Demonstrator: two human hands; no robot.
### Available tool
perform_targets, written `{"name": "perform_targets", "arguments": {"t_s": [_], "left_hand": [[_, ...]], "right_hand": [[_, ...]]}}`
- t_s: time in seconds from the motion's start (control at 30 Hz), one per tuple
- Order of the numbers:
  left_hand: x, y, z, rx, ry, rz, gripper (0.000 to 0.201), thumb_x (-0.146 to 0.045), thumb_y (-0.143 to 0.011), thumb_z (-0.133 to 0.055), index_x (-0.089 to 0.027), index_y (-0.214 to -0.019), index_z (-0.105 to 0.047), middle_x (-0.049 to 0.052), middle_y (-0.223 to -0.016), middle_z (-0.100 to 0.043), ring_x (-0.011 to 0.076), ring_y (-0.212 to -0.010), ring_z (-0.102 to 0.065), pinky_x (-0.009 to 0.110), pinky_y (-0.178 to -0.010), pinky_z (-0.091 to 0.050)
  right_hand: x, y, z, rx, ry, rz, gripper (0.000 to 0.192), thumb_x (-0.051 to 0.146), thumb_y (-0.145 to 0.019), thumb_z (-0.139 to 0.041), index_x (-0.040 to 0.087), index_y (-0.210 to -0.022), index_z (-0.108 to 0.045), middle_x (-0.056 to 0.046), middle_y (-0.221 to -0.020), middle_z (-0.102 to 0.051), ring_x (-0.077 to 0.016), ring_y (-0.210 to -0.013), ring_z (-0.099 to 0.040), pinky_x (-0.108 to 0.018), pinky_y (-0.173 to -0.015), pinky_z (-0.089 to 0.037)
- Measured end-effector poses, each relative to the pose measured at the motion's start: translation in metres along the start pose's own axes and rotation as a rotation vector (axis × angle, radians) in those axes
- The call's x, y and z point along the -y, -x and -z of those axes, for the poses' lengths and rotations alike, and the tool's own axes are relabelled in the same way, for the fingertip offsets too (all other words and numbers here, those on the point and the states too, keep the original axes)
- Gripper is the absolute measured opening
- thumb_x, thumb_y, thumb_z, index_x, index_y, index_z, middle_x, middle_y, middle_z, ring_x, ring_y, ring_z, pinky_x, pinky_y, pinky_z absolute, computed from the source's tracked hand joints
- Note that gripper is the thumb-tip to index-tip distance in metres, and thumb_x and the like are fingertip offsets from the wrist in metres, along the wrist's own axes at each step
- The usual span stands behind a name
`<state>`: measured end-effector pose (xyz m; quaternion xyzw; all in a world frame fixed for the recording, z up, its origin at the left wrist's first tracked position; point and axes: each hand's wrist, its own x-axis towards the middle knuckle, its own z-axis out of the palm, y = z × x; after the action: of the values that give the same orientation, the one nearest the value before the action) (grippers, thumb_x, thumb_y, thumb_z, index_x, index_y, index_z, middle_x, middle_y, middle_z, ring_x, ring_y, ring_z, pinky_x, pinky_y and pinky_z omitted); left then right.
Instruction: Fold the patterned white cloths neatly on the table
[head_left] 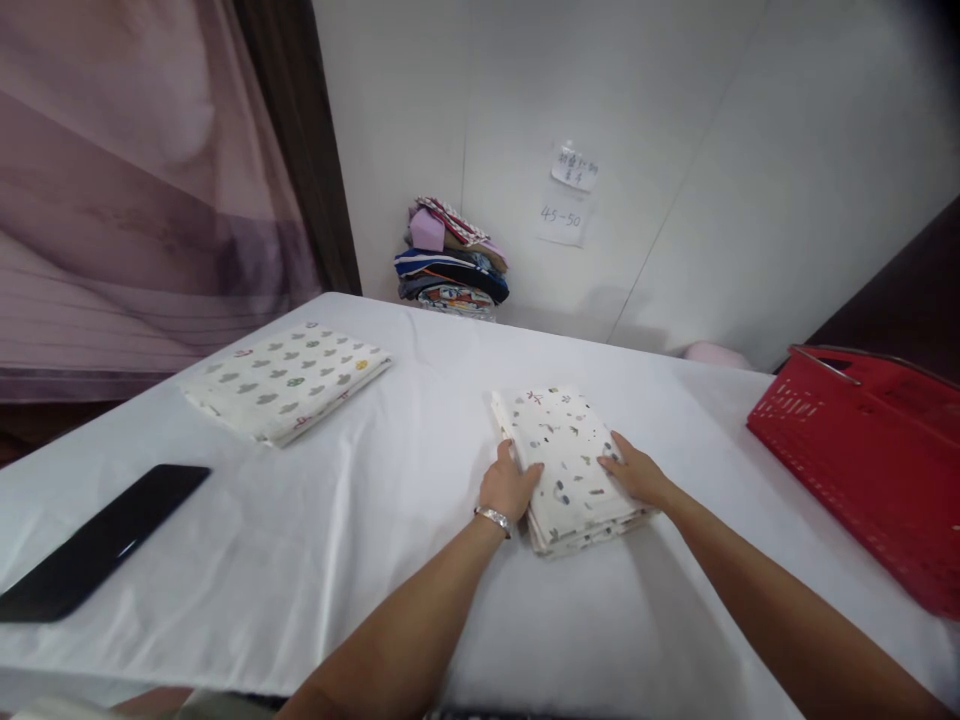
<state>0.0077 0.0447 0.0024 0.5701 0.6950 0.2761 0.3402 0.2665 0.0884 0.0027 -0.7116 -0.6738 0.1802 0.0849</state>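
A folded white cloth with small grey and green prints lies on the white-covered table, its layers stacked into a rectangle. My left hand, with a silver bracelet at the wrist, grips its left edge, thumb on top and fingers at the side. On the opposite edge, my right hand holds the cloth in the same way, thumb and fingers on the upper face and side. The undersides of both grips are hidden. Farther left lies a second folded white cloth, printed with grey cloud-like shapes and a few coloured ones; neither hand touches it.
A black flat panel rests at the table's left. On the right stands a red plastic basket with a metal handle. Behind the table's far edge is a pile of folded fabrics against the wall, beside paper notes.
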Motion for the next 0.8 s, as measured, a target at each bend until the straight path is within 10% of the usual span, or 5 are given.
{"name": "perform_targets", "arguments": {"t_s": [0.33, 0.57, 0.8], "left_hand": [[0.007, 0.008, -0.018, 0.165, 0.222, -0.248, 0.043, -0.046, -0.08, -0.047, -0.02, -0.113, -0.052, -0.001, -0.071, -0.064, 0.0124, -0.054, -0.057, 0.025, -0.059, -0.045], [0.019, -0.021, -0.003, -0.173, 0.229, -0.233, 0.019, -0.029, -0.079, -0.051, -0.02, -0.093, -0.06, -0.001, -0.071, -0.062, 0.0113, -0.062, -0.056, 0.024, -0.065, -0.045], [0.032, -0.05, 0.009, -0.383, 0.139, -0.301, 0.024, -0.023, -0.075, -0.053, -0.018, -0.099, -0.058, 0.006, -0.098, -0.06, 0.0167, -0.085, -0.058, 0.03, -0.073, -0.048]], "right_hand": [[0.039, -0.079, 0.033, -0.121, 0.208, 0.179, 0.054, 0.031, -0.083, -0.046, 0.014, -0.134, -0.038, -0.012, -0.137, -0.04, -0.029, -0.127, -0.033, -0.042, -0.103, -0.026], [0.086, 0.01, -0.004, 0.015, 0.088, 0.537, 0.044, 0.044, -0.089, -0.032, 0.023, -0.126, -0.046, -0.006, -0.132, -0.047, -0.0216, -0.12, -0.042, -0.038, -0.098, -0.034], [0.026, 0.063, -0.021, -0.253, 0.381, 0.541, 0.051, 0.021, -0.086, -0.038, 0.021, -0.136, -0.032, -0.009, -0.137, -0.039, -0.0249, -0.125, -0.033, -0.047, -0.102, -0.022]]}}
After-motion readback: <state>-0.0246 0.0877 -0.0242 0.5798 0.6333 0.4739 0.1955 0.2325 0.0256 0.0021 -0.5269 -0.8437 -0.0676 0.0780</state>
